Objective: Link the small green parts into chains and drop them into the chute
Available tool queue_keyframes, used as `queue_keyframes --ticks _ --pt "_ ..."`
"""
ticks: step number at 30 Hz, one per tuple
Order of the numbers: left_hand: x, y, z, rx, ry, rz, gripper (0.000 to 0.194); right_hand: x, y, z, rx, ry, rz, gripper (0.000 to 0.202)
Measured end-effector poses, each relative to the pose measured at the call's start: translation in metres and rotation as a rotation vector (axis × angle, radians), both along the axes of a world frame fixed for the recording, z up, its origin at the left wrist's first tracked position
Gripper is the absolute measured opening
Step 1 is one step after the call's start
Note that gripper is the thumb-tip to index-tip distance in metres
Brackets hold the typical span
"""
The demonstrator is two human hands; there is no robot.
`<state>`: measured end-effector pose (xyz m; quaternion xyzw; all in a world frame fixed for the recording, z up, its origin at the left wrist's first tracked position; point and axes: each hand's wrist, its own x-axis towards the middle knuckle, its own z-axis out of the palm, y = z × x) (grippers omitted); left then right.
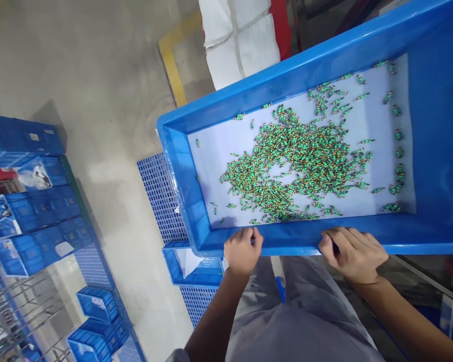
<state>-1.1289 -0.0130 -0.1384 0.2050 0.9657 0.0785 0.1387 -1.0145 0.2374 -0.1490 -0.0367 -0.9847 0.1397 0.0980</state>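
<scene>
A large blue tray [305, 250] stretches across the right of the view, tilted in the picture. On the white sheet [219, 151] lining its floor lies a spread heap of small green pieces [317, 156] with dark and orange ends; some are scattered toward the sheet's edges. My left hand [243, 249] is closed over the tray's near rim, close to its left corner. Farther right, my right hand [355, 251] also grips that rim, fingers curled and thumb toward the left. The fingertips of both hands are partly hidden.
Blue crates [33, 211] stand stacked at the left, with more small crates [98, 306] below. Beside the tray are a perforated blue pallet [162, 196] and a blue bin [192, 266]. White bundles [241, 45] lie beyond the far rim.
</scene>
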Motion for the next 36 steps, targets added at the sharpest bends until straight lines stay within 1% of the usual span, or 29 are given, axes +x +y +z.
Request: queue_keyframes --ticks 8,19,29,36 --pt "-0.001 0.001 0.0 0.013 0.008 -0.001 0.032 -0.001 0.0 0.0 -0.001 0.008 -0.001 0.013" --pt "-0.001 0.0 0.0 -0.017 -0.009 -0.021 0.03 -0.002 0.0 0.001 -0.022 0.007 -0.004 0.014" --pt "-0.003 0.002 0.003 -0.004 0.026 -0.009 0.032 -0.014 0.001 0.011 -0.08 0.032 -0.031 0.013" --pt "-0.006 0.003 0.0 0.024 0.014 -0.028 0.034 -0.018 0.007 0.014 -0.113 0.032 -0.069 0.014"
